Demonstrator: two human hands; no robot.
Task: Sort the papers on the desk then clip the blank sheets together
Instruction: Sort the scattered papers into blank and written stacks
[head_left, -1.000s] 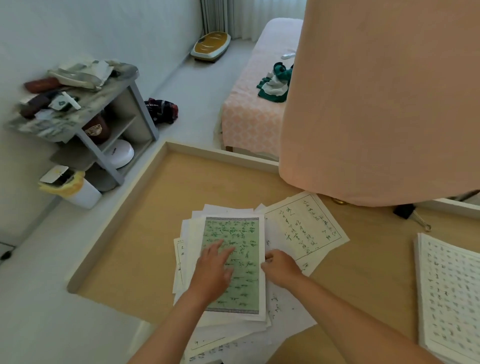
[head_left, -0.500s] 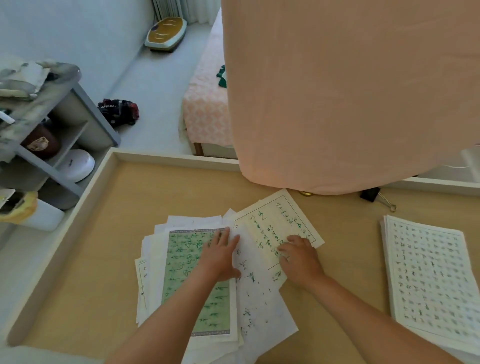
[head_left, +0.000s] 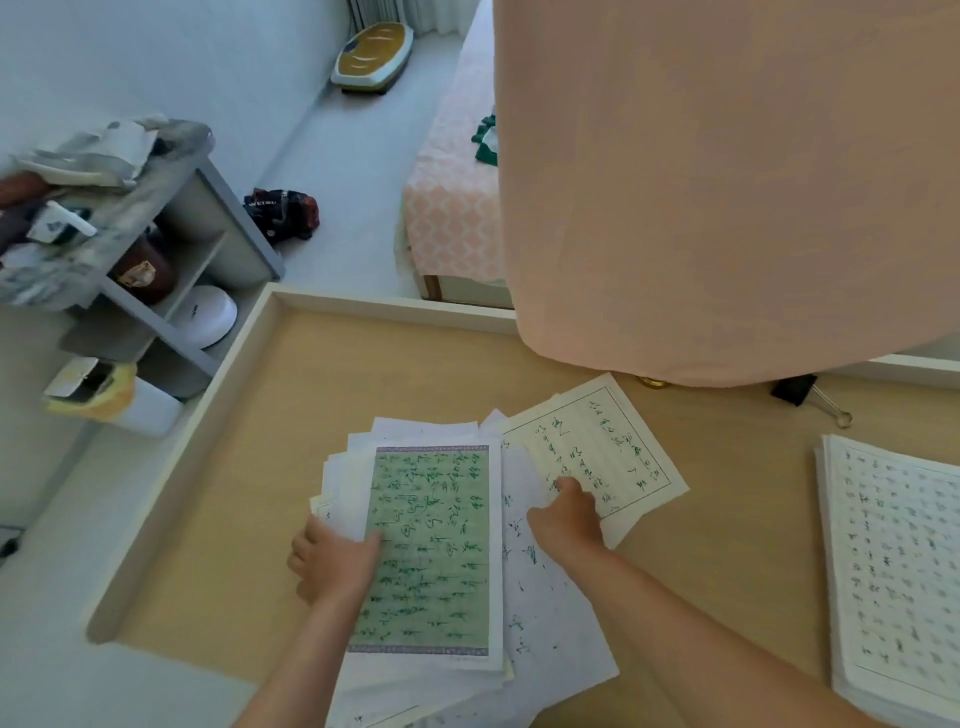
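Green sheet (head_left: 431, 545), edge in left hand (head_left: 332, 564)

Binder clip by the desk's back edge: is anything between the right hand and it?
Nothing visible blocks it. The right hand rests on a tilted written sheet; from there to the binder clip is bare desk. The peach cloth hangs close beside the clip, not over it.

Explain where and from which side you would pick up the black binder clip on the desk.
On the binder clip, probably pinch the wire handles from the near right: they point that way, while its black body lies close to the hanging pink cloth.
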